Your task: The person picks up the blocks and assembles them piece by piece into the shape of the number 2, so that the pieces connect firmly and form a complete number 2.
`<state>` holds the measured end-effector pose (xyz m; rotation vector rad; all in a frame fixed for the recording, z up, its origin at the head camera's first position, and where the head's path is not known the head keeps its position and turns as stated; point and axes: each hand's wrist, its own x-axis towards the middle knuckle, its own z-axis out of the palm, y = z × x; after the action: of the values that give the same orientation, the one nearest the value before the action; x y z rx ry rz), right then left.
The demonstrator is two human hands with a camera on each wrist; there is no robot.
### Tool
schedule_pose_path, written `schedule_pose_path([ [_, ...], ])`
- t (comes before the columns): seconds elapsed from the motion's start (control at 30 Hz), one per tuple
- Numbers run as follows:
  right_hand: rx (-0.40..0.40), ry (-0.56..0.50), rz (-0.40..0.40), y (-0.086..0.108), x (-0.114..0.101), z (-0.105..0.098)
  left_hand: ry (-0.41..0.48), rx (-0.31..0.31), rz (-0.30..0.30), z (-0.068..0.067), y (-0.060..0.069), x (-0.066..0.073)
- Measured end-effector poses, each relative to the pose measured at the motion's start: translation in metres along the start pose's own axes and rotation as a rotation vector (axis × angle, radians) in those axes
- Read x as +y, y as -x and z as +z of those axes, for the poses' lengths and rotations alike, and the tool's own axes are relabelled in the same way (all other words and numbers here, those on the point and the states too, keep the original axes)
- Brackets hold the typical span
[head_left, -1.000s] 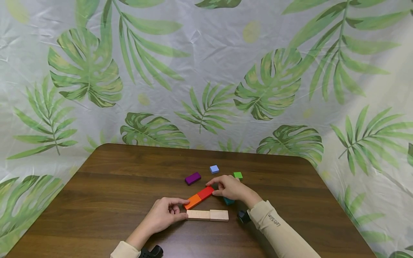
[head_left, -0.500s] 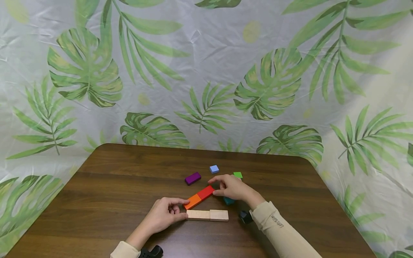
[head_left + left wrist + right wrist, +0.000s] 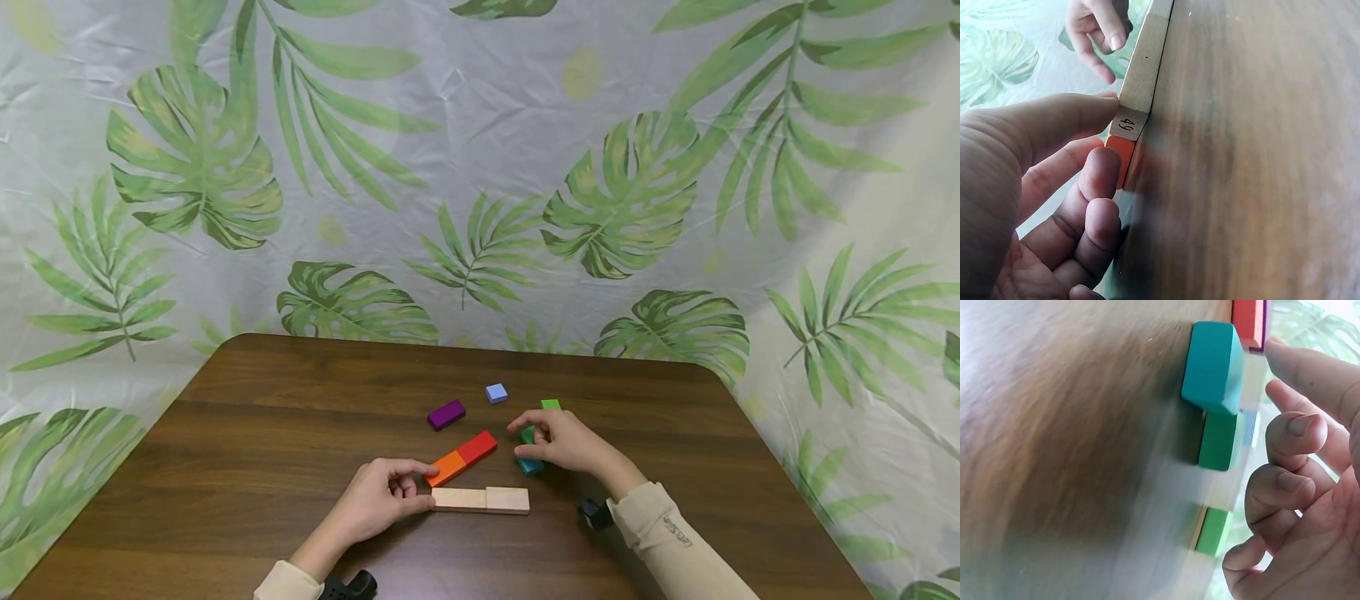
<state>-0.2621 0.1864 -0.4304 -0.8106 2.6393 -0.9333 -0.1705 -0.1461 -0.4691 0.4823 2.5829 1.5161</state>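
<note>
In the head view, an orange block (image 3: 447,467) and a red block (image 3: 477,448) lie end to end on a slant. Below them, two plain wooden blocks (image 3: 459,499) form a level row. My left hand (image 3: 375,500) holds the left corner where the slanted row meets the wooden one, index finger on the orange block and thumb at the wooden end marked 49. My right hand (image 3: 566,442) hovers over a teal block (image 3: 529,467) and a green block (image 3: 527,435), partly hiding them. In the right wrist view its thumb and fingers are apart, with nothing between them.
Behind the rows lie a purple block (image 3: 447,415), a light blue block (image 3: 497,392) and a light green block (image 3: 551,405). All sit on a dark wooden table (image 3: 300,400). A leaf-patterned curtain (image 3: 480,167) hangs past the far edge.
My right hand has come away from the red block's end and moved right, above the teal and green blocks. The left hand has stayed on its corner, and the blocks look unmoved.
</note>
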Motion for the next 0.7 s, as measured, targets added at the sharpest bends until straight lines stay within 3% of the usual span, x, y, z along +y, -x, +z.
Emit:
schedule_pose_path([
  [0.7, 0.039, -0.023, 0.028, 0.023, 0.004, 0.004, 0.021, 0.012, 0.002, 0.0, 0.001, 0.001],
])
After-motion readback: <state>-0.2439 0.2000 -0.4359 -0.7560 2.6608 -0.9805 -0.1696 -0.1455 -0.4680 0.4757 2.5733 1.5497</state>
